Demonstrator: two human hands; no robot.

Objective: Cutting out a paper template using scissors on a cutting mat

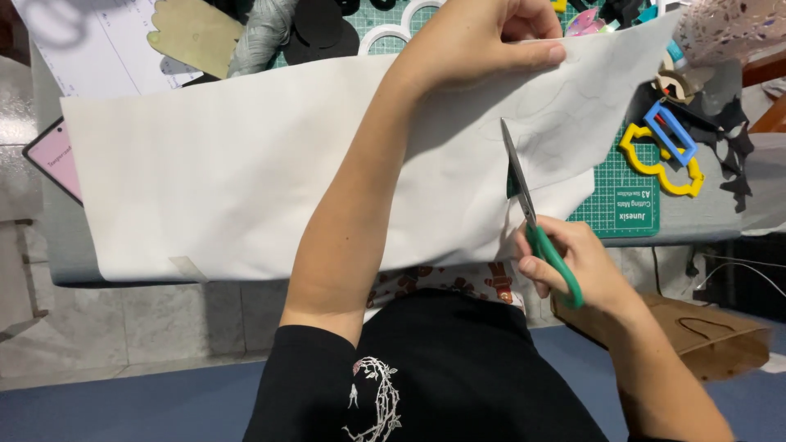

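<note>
1. Two hands busy on one big white sheet [229,164], spread over the grey table [712,214] and hanging off the near edge.
2. Left hand [483,37] pinching the sheet's far edge, thumb pressed flat on top, forearm crossing over the middle and hiding a good chunk of it.
3. Right hand [573,262] wrapped round the green handles of the scissors [532,217], blades slid into the sheet by faint pencil outlines.
4. Green cutting mat [626,200] poking out under the right side.
5. Yellow and blue plastic shapes [667,151] just beside it, black cutouts [729,143] too.
6. Pink phone [53,155] peeking out at the left edge.
7. Brown paper bag [704,336] down on the floor, near the right elbow.
</note>
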